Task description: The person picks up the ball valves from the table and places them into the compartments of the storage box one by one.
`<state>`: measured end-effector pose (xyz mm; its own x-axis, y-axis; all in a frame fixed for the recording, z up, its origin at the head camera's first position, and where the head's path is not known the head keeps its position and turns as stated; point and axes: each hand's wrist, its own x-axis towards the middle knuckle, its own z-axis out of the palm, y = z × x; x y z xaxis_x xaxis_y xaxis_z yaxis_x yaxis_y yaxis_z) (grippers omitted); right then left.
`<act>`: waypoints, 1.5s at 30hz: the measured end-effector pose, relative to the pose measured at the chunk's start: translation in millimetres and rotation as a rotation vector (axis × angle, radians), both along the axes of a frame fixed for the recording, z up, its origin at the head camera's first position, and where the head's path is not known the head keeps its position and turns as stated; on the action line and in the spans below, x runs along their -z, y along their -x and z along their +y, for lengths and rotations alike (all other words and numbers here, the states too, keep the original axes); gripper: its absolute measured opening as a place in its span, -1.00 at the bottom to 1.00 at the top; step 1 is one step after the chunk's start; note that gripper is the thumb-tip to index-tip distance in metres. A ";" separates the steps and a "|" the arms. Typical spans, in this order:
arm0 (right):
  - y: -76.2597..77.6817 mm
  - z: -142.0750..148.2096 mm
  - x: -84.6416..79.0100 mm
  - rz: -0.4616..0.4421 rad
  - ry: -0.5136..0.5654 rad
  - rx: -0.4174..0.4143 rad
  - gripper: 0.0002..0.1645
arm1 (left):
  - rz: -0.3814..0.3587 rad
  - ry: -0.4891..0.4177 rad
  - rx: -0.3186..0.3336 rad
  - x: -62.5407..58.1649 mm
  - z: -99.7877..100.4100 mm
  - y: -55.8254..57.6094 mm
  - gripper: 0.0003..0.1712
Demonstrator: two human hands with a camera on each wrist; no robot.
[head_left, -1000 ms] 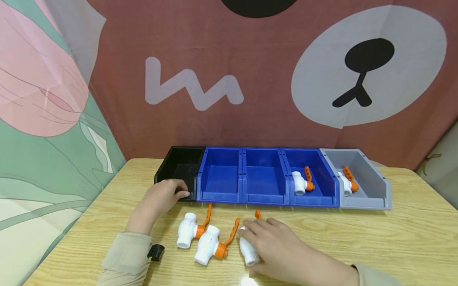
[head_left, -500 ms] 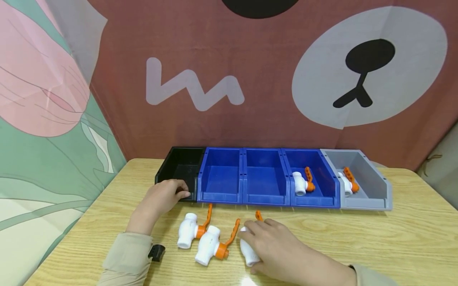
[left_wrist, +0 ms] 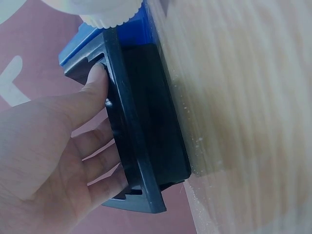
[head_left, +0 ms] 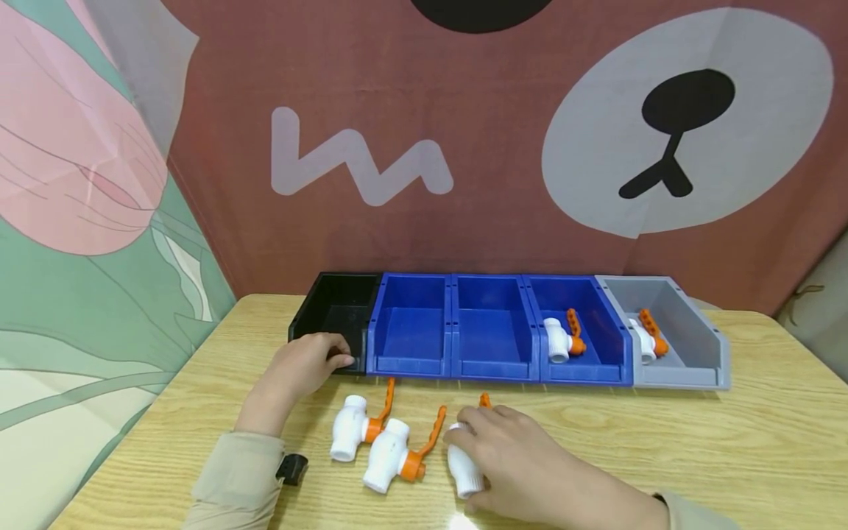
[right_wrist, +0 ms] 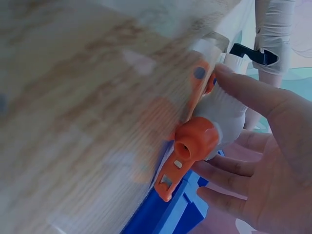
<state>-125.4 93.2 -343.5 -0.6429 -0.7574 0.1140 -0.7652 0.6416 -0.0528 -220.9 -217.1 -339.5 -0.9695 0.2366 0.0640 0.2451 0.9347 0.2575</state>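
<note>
My right hand point(head_left: 513, 460) grips a white PVC ball valve point(head_left: 464, 464) with an orange lever handle, low over the table. In the right wrist view, the thumb lies along one end of the valve body point(right_wrist: 222, 114), and the fingers reach round its other side. My left hand point(head_left: 308, 364) rests on the front edge of the black bin point(head_left: 341, 313), its fingers loosely bent over the rim; the left wrist view shows the thumb at a corner of that rim. Two similar valves, one at the left point(head_left: 349, 428) and one nearer the middle point(head_left: 386, 456), lie between the hands.
To the right of the black bin stand three blue bins point(head_left: 493, 368) and a grey bin point(head_left: 679, 377), joined in a row. One valve point(head_left: 558, 340) lies in the rightmost blue bin, another point(head_left: 644, 342) in the grey one. A printed cloth point(head_left: 464, 235) hangs behind the wooden table point(head_left: 662, 449).
My right hand and the valve it grips have shifted very slightly to the right. My left hand stays at the black bin, and the other valves lie where they were.
</note>
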 end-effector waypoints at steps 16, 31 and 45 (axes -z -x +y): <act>-3.5 7.1 -15.1 0.027 0.104 0.024 -0.24 | 0.004 -0.011 0.004 1.4 -0.8 0.7 -0.89; 5.8 18.7 -39.4 0.151 0.191 0.018 -0.21 | -0.007 -0.007 0.004 -1.2 -0.4 -0.4 -0.88; 37.9 27.0 -50.5 0.124 0.207 0.044 -0.25 | -0.006 -0.002 0.011 -1.2 -0.1 0.2 -0.89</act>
<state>-163.3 120.1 -293.1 -0.6459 -0.6813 0.3445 -0.7458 0.6594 -0.0941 -221.2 -217.2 -338.4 -0.9673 0.2467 0.0587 0.2534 0.9317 0.2604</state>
